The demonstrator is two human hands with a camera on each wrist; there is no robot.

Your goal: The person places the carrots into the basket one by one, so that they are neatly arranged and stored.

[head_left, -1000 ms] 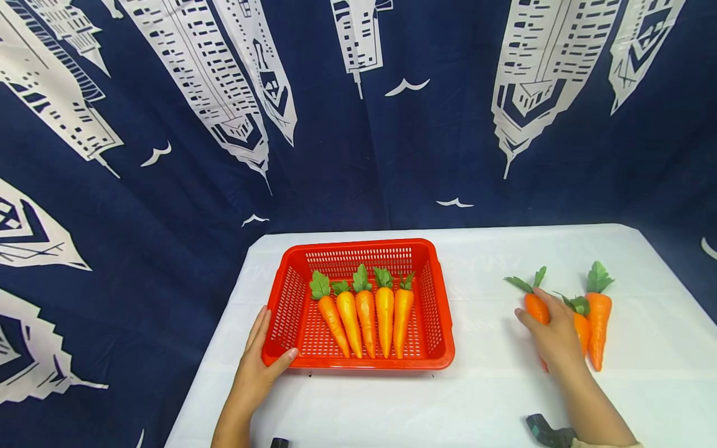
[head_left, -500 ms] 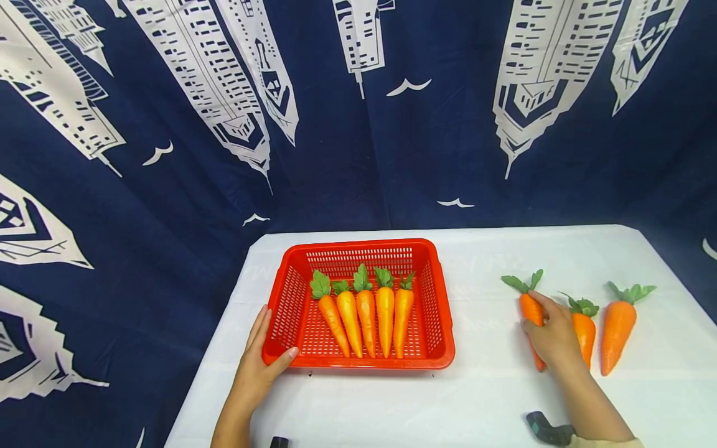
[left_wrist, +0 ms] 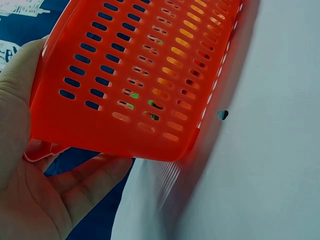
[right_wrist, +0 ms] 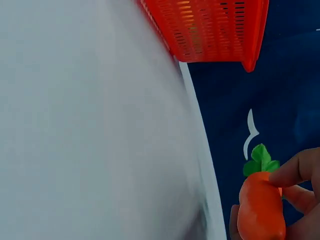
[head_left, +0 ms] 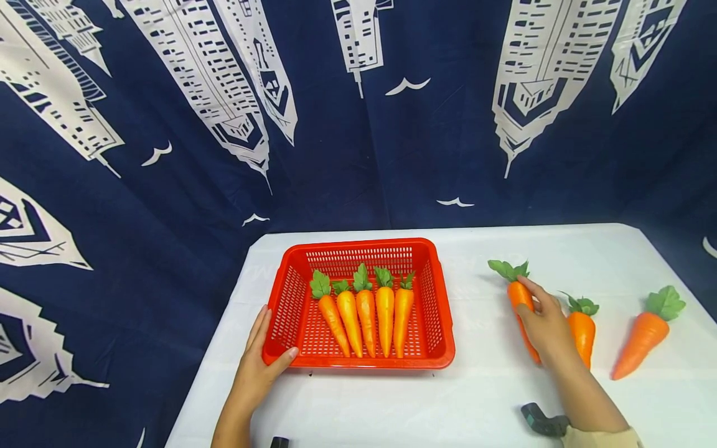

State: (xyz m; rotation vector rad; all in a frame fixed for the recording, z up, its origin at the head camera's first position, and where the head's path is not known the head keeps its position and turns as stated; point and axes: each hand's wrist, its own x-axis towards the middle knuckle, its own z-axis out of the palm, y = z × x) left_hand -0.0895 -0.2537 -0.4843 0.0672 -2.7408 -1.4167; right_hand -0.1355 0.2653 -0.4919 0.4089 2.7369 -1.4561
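Note:
My left hand (head_left: pixel 253 372) rests against the near left corner of a red plastic basket (head_left: pixel 370 363), its straight fingers along the side and its thumb at the front rim. Several orange and yellow carrots (head_left: pixel 366 317) with green tops lie side by side inside. Right of the basket, my right hand (head_left: pixel 548 326) holds an orange carrot (head_left: pixel 516 295) between thumb and fingers, leaves pointing away. The right wrist view shows this carrot (right_wrist: pixel 261 207) close up, fingers around its thick end. Just right of that hand lies a shorter orange carrot (head_left: pixel 582 333), partly covered by the wrist.
Another orange carrot (head_left: pixel 644 339) lies tilted farther right on the white table (head_left: pixel 465 404). A black curved device (head_left: pixel 543 421) sits by the right wrist, and a small black object (head_left: pixel 279 442) shows at the bottom edge. Behind hangs a navy printed cloth (head_left: pixel 336 162).
The right hand has moved a little left with its carrot. The far-right carrot has rolled right and turned, away from the shorter one. The left hand and basket stay in place.

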